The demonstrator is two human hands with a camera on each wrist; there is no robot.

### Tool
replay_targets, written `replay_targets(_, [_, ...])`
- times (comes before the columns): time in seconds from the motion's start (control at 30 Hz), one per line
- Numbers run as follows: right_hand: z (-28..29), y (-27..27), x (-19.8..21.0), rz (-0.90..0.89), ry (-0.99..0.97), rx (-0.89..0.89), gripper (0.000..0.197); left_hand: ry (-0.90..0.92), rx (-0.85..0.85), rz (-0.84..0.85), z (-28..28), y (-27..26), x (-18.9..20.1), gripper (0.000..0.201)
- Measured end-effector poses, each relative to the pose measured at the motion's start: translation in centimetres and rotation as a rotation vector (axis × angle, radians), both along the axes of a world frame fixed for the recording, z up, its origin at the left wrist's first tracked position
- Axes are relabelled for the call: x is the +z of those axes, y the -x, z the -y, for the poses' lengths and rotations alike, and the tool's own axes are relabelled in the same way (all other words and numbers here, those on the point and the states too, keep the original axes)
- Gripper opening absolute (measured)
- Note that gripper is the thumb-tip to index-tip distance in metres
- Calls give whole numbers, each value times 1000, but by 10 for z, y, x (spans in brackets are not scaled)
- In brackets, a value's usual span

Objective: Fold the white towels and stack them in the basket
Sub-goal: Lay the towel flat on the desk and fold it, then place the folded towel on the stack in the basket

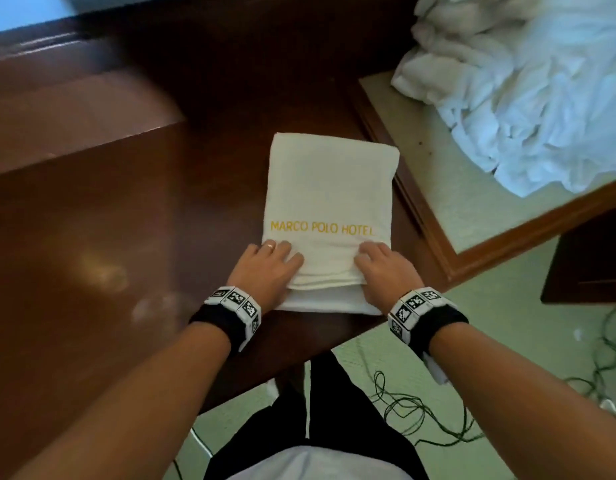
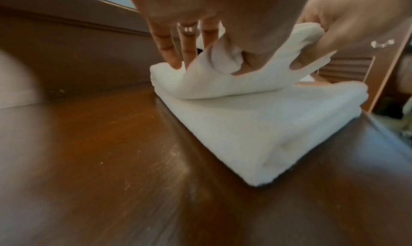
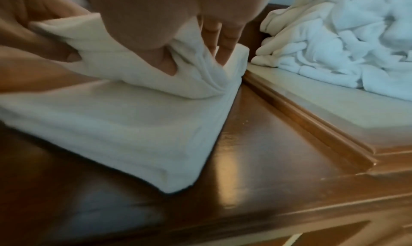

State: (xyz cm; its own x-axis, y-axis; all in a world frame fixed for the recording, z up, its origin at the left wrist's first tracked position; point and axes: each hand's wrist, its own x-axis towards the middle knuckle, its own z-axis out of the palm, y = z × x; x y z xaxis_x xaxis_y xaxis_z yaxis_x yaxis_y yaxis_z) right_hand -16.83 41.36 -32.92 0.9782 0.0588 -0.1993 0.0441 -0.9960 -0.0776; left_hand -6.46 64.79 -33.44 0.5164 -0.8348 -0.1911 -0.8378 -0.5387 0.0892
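Observation:
A folded white towel with yellow "MARCO POLO HOTEL" lettering lies on the dark wooden table, long side pointing away from me. My left hand pinches the near left corner of its upper layers, and my right hand pinches the near right corner. In the wrist views these layers are lifted slightly off the lower layers, thumbs underneath, fingers on top. No basket is in view.
A heap of crumpled white towels lies on a light-topped, wood-framed table to the right. A raised wooden block stands at the left. Thin cables trail over the green floor below.

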Motion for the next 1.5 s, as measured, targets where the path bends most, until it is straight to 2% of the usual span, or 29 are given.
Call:
replay_targets(0.1, [-2, 1, 11, 148, -53, -100, 48, 127, 5, 57, 1, -7, 16, 46])
replay_targets(0.17, [-7, 16, 15, 204, -54, -65, 45, 197, -11, 61, -10, 1, 16, 43])
replay_targets(0.27, [-16, 50, 3, 96, 36, 17, 39, 146, -85, 11, -31, 26, -3, 44])
replay_targets(0.37, [-19, 60, -8, 52, 79, -63, 36, 95, -21, -12, -37, 34, -13, 45])
replay_targets(0.47, [-23, 55, -8, 120, 74, -122, 32, 173, -16, 57, -34, 32, -12, 36])
replay_targets(0.53, [-28, 57, -7, 51, 110, -125, 33, 150, -25, 64, -33, 36, -15, 38])
replay_targets(0.67, [-30, 59, 2, -169, 37, -197, 37, -45, 1, -168, -29, 31, -8, 43])
replay_targets(0.73, [-23, 51, 7, -106, -77, -252, 39, -48, 54, -273, -27, 19, -4, 60])
replay_targets(0.77, [-21, 44, 9, -22, -138, -284, 39, 20, 82, -279, -25, 13, -1, 63])
replay_targets(0.83, [-23, 28, 9, 180, -190, -315, 38, 189, 128, -163, -17, 4, 1, 61])
replay_targets(0.87, [-27, 19, 6, 224, -170, -311, 39, 229, 145, -93, -11, 3, -2, 60])
replay_targets(0.93, [-34, 4, -2, 143, -96, -277, 52, 185, 163, -40, 1, 3, -10, 66])
replay_targets(1.0, [-30, 0, -14, -40, -59, -265, 67, 23, 150, -84, 5, 2, -21, 77])
replay_targets(1.07, [-14, 5, -25, -159, -44, -270, 72, -97, 153, -138, -2, -1, -31, 82])
replay_targets(1.17, [9, 12, -24, -120, -14, -259, 68, -132, 252, -139, -12, -14, -28, 86])
replay_targets(1.27, [25, -6, -11, 43, 36, -214, 55, -88, 366, -78, -3, -44, -11, 87])
replay_targets(1.37, [37, -47, -1, 199, 34, -187, 50, -4, 258, -14, 31, -76, 2, 82])
replay_targets(1.43, [40, -76, 2, 153, 46, -151, 57, -19, 158, 4, 61, -90, 4, 81])
replay_targets(1.5, [46, -92, -3, 22, 78, -96, 65, -85, 116, -13, 81, -97, -3, 80])
